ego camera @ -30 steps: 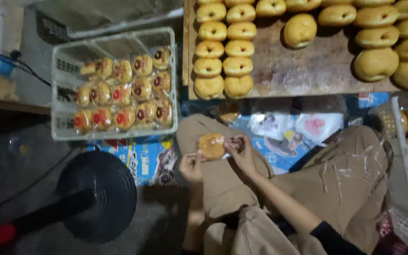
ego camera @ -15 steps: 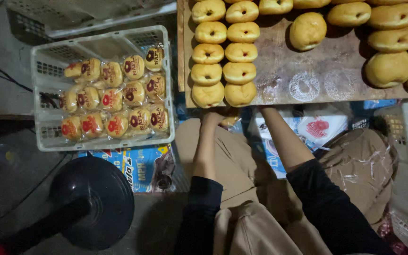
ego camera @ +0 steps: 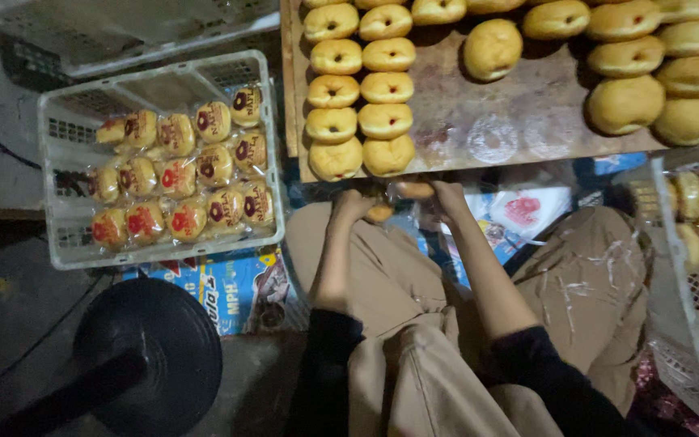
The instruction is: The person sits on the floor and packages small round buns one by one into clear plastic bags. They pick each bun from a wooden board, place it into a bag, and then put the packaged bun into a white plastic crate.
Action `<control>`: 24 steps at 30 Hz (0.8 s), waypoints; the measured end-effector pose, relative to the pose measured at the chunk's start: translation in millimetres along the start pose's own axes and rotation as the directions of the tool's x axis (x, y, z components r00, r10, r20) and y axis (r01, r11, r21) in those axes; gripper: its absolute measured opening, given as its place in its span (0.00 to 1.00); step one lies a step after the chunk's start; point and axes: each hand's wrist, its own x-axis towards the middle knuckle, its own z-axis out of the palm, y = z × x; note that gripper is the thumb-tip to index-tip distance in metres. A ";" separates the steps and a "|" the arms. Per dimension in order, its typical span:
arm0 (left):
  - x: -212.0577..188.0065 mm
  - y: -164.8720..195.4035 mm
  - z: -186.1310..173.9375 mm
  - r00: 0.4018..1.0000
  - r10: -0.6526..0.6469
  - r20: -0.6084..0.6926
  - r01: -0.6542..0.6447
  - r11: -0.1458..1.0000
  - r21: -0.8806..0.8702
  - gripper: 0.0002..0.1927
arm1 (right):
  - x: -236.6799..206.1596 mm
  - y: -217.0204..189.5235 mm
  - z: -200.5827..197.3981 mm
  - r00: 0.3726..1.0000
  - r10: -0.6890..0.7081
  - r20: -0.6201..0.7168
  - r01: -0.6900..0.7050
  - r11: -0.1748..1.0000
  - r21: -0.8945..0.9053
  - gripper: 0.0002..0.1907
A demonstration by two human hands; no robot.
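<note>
Black round fan base (ego camera: 146, 356) at 8 o'clock; left hand (ego camera: 353, 204) and right hand (ego camera: 446, 194), both gripping buns (ego camera: 414, 190) near the table (ego camera: 519, 113) edge; crate (ego camera: 58, 251) of wrapped buns at 10 o'clock.

Golden-brown buns (ego camera: 361, 89) lay on a stained brown wooden board (ego camera: 519, 113). Left of the board, a white plastic crate (ego camera: 66, 129) held buns in clear wrappers with red and dark round marks (ego camera: 180, 174). Below the board, trousers (ego camera: 398, 291) were khaki, sleeves (ego camera: 329, 372) black.
</note>
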 end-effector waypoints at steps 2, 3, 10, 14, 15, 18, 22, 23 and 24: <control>-24.7 6.4 -7.6 0.991 -0.096 -0.094 0.099 0.995 0.029 0.27 | -18.4 -0.7 -18.7 0.996 -0.083 -0.035 0.087 0.986 0.139 0.31; -47.6 9.6 -6.4 0.966 -0.040 -0.256 0.007 0.992 -0.126 0.30 | -26.8 -0.3 -27.4 0.977 -0.211 -0.007 0.210 0.967 0.144 0.33; -171.6 71.7 39.8 0.935 -0.310 -0.174 -0.061 0.342 -0.938 0.23 | -76.9 38.4 -51.2 0.783 -0.577 0.232 0.620 0.700 -0.354 0.33; -197.4 68.7 28.3 0.802 -0.195 -0.564 0.052 0.964 -0.259 0.25 | -99.3 62.2 -27.8 0.756 -0.470 0.456 0.544 0.838 -0.038 0.34; -199.8 60.6 21.5 0.844 -0.289 -0.452 -0.006 0.837 -0.547 0.33 | -105.7 64.8 -20.6 0.800 -0.382 0.463 0.394 0.916 0.075 0.37; -209.3 28.4 7.4 0.953 -0.223 -0.206 -0.121 0.344 -0.931 0.58 | -128.6 70.1 0.6 0.734 -0.348 0.583 0.315 0.935 0.161 0.52; -253.2 -21.3 3.1 0.876 0.207 -0.436 -0.465 0.606 -0.646 0.75 | -152.9 77.6 18.3 0.270 -0.442 0.856 0.893 0.447 -0.051 0.65; -267.2 -32.2 4.5 0.825 0.316 -0.468 -0.536 0.698 -0.474 0.76 | -155.6 80.3 20.9 0.235 -0.390 0.891 0.930 0.357 -0.089 0.65; -275.5 -40.9 7.9 0.830 0.328 -0.452 -0.511 0.772 -0.379 0.76 | -157.2 83.6 22.7 0.229 -0.301 0.926 0.931 0.346 -0.118 0.64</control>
